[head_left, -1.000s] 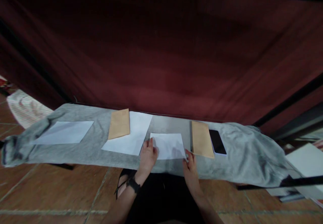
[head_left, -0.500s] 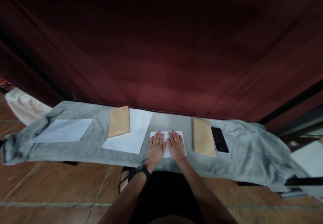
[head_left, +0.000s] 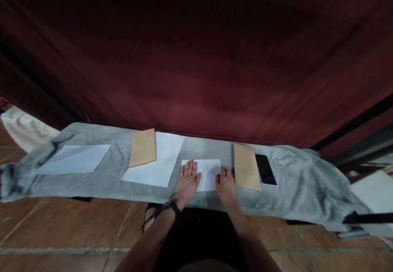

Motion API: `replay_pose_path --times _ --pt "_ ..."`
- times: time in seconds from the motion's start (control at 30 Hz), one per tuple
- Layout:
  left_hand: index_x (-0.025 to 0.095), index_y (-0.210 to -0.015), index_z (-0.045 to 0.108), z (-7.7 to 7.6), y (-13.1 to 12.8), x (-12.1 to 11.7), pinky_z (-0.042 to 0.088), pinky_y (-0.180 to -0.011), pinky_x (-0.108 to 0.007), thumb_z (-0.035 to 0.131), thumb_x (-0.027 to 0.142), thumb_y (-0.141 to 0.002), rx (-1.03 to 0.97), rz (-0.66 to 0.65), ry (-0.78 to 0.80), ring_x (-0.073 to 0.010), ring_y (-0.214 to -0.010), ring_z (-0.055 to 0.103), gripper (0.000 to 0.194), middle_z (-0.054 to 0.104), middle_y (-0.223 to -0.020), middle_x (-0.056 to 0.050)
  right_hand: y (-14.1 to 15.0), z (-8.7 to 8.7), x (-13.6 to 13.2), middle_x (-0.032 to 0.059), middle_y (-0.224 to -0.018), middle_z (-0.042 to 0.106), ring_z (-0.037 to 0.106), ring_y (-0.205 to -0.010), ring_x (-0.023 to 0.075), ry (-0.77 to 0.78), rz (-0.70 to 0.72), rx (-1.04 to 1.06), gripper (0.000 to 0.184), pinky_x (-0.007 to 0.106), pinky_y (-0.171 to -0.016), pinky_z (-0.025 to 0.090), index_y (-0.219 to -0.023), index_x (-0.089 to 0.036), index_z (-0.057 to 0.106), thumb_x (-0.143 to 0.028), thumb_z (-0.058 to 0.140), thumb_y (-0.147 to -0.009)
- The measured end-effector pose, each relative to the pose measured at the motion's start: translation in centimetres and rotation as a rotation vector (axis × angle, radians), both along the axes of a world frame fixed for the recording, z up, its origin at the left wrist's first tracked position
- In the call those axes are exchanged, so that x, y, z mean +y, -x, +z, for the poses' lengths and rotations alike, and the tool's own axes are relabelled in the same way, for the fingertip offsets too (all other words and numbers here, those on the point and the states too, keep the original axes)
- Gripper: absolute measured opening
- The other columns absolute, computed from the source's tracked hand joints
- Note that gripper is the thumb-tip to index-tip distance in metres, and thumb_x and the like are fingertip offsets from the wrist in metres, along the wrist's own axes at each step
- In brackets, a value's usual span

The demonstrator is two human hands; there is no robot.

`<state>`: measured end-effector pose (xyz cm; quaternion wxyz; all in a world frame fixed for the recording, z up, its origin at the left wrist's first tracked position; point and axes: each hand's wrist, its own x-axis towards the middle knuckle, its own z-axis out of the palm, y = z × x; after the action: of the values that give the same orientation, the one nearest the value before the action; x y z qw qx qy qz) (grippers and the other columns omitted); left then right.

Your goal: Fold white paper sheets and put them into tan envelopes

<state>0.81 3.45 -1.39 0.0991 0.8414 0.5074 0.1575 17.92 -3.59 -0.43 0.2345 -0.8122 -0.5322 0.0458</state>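
Observation:
A small white sheet of paper [head_left: 209, 170], looking folded, lies in front of me on a grey cloth [head_left: 201, 144]. My left hand [head_left: 188, 180] rests flat on its left part, fingers stretched and thumb out to the side. At the sheet's right edge is my right hand [head_left: 226, 185], its fingers bent and the thumb against the paper's edge; the fingertips' underside is hidden. Just right of that hand lies a brown envelope [head_left: 247, 166]. Left of the sheet, another brown envelope [head_left: 143, 148] overlaps a larger white sheet [head_left: 167, 157].
A phone [head_left: 265, 169] lies beside the right-hand envelope. Another white sheet [head_left: 75, 158] is at the far left of the cloth. Dark red fabric [head_left: 196, 88] rises behind the long, narrow surface. Brown floor tiles [head_left: 86, 227] show below the front edge.
My right hand has slid right, from lying flat on the small sheet to its right edge, with the fingers now bent. The left hand stays flat on the paper.

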Motion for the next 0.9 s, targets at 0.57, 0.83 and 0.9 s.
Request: replay_pose_path --times 0.57,0.83,0.9 --pt "0.019 -0.152 0.039 1.0 0.0 -0.9 0.012 -0.124 -0.052 0.033 0.039 -0.101 -0.010 -0.123 -0.038 -0.0263 -0.151 0.022 0.055 0.033 -0.160 -0.010 -0.6 0.4 -2.3 0.0167 -0.109 0.067 0.066 -0.100 0.0287 0.060 -0.066 -0.038 0.040 0.038 -0.084 0.050 -0.128 -0.016 0.058 -0.017 0.041 -0.092" --pt "0.017 -0.150 0.042 0.8 0.5 -2.4 0.018 -0.123 -0.051 0.038 0.030 -0.099 0.086 -0.263 -0.033 -0.0265 -0.150 0.026 0.053 0.036 -0.158 -0.012 3.2 0.2 0.2 0.0097 -0.150 0.050 0.042 -0.140 0.0235 -0.105 0.397 0.127 0.046 0.045 -0.116 0.035 -0.143 -0.021 0.051 -0.031 0.038 -0.100" --pt "0.014 -0.151 0.040 0.9 0.9 -2.2 0.020 -0.123 -0.049 0.038 0.026 -0.098 0.081 -0.292 -0.031 -0.0252 -0.149 0.029 0.054 0.039 -0.156 -0.015 3.9 0.0 1.2 0.0085 -0.154 0.045 0.038 -0.144 0.0221 -0.087 0.463 0.109 0.047 0.045 -0.119 0.030 -0.146 -0.020 0.048 -0.032 0.036 -0.101"
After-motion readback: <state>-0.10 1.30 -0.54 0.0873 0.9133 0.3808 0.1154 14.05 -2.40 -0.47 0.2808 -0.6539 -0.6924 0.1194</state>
